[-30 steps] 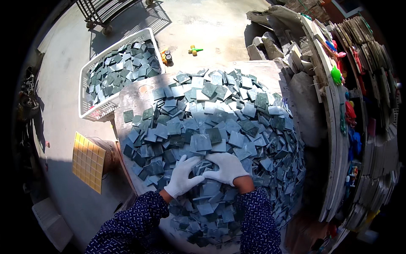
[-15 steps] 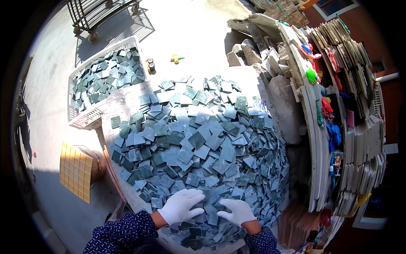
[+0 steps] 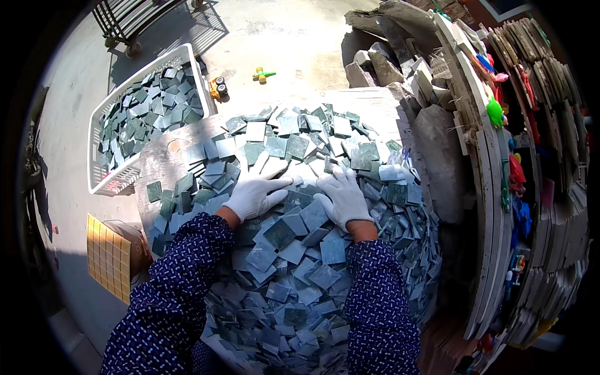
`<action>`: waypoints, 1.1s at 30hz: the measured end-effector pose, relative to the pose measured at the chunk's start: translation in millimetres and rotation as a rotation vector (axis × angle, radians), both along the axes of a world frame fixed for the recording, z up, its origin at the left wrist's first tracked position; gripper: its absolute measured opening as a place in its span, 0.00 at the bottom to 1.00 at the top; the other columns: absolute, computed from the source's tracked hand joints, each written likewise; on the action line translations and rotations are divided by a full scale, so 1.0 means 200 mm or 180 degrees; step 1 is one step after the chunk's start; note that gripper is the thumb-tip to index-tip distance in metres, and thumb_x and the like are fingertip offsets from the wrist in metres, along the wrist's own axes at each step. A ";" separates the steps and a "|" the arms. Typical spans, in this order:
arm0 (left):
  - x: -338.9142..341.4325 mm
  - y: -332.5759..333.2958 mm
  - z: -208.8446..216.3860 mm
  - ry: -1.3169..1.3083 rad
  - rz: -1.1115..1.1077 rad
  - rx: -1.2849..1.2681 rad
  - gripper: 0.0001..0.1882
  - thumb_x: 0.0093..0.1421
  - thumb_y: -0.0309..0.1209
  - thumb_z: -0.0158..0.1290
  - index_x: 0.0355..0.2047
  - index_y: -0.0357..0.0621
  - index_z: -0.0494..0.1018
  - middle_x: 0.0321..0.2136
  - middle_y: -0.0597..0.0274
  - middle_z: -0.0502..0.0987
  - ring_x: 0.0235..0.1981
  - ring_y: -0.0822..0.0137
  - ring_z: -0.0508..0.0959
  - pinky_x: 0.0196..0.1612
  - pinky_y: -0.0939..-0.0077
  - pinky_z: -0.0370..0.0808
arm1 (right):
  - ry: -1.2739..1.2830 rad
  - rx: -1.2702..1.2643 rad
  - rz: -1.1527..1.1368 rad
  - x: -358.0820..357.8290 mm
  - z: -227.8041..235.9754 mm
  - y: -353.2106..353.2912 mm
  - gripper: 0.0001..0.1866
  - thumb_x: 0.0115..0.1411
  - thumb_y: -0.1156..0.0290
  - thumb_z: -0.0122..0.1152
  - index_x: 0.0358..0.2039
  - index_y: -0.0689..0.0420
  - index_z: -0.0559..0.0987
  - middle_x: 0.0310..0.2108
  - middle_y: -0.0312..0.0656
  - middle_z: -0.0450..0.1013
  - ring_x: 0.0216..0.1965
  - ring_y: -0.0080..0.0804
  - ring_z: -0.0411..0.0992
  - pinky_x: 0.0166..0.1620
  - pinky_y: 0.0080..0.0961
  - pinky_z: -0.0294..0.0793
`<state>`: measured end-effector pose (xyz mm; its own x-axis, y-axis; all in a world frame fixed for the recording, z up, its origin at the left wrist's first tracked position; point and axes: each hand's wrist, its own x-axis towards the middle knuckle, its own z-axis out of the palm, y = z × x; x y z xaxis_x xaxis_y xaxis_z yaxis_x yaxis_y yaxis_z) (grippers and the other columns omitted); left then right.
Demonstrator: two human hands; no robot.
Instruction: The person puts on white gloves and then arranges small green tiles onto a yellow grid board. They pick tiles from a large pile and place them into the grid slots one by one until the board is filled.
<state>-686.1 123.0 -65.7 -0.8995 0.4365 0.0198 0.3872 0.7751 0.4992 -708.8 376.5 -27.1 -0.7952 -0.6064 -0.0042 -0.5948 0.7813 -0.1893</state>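
Across the middle of the frame, the left hand (image 3: 255, 192) and right hand (image 3: 342, 199) rest spread upon grey-green tiles (image 3: 279, 234), which seem stiff, light singly and easily chipped, best taken by opposite edges.

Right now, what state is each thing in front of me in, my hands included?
Tile heap: loose, overlapping, partly sunlit
Left hand: gloved, open, on the heap
Right hand: gloved, open, on the heap
White crate: open-topped, holding many tiles
Yellow grid panel: tilted
Wheeled cart: partly out of frame
Green-and-yellow toy: lying on the ground
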 end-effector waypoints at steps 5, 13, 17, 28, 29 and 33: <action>0.30 -0.01 0.08 -0.0569 -0.0424 0.0619 0.28 0.55 0.54 0.53 0.52 0.54 0.74 0.57 0.60 0.69 0.61 0.54 0.64 0.64 0.44 0.52 | -0.0567 -0.0836 -0.0212 0.23 0.10 -0.06 0.22 0.58 0.51 0.56 0.41 0.59 0.78 0.45 0.46 0.73 0.54 0.44 0.65 0.59 0.36 0.61; 0.76 0.09 0.28 -0.0798 -0.0750 0.0797 0.29 0.48 0.54 0.60 0.45 0.49 0.77 0.54 0.59 0.72 0.58 0.59 0.68 0.65 0.43 0.50 | -0.1546 -0.1071 -0.0322 0.86 0.27 -0.01 0.31 0.52 0.48 0.63 0.45 0.62 0.75 0.49 0.52 0.70 0.53 0.50 0.66 0.55 0.37 0.67; 1.04 0.25 0.34 -0.0521 -0.1082 0.0826 0.30 0.49 0.54 0.60 0.45 0.46 0.76 0.53 0.61 0.72 0.58 0.60 0.69 0.63 0.35 0.47 | -0.1792 -0.0932 -0.0602 1.21 0.35 0.11 0.37 0.52 0.46 0.63 0.50 0.67 0.72 0.57 0.56 0.65 0.61 0.51 0.61 0.61 0.37 0.62; 0.91 0.34 0.58 -0.0353 -0.1447 0.0495 0.29 0.57 0.52 0.52 0.52 0.45 0.69 0.55 0.57 0.68 0.59 0.53 0.63 0.60 0.48 0.58 | -0.1116 -0.0500 -0.1337 1.31 0.51 0.50 0.30 0.48 0.56 0.69 0.49 0.58 0.74 0.55 0.53 0.67 0.56 0.52 0.65 0.56 0.38 0.67; 0.69 0.34 0.51 -0.0007 -0.1018 0.0457 0.31 0.56 0.50 0.54 0.54 0.43 0.67 0.57 0.53 0.66 0.60 0.51 0.62 0.61 0.51 0.58 | -0.0861 -0.0744 -0.1644 1.15 0.45 0.53 0.32 0.47 0.59 0.69 0.51 0.58 0.72 0.56 0.54 0.65 0.57 0.53 0.64 0.57 0.38 0.65; 0.20 0.38 0.16 0.0290 0.0118 0.0163 0.33 0.58 0.50 0.52 0.59 0.46 0.64 0.61 0.51 0.61 0.64 0.49 0.57 0.64 0.46 0.51 | 0.0084 -0.1037 -0.2294 0.77 0.06 0.49 0.38 0.48 0.55 0.69 0.57 0.57 0.68 0.62 0.58 0.56 0.60 0.57 0.60 0.60 0.41 0.61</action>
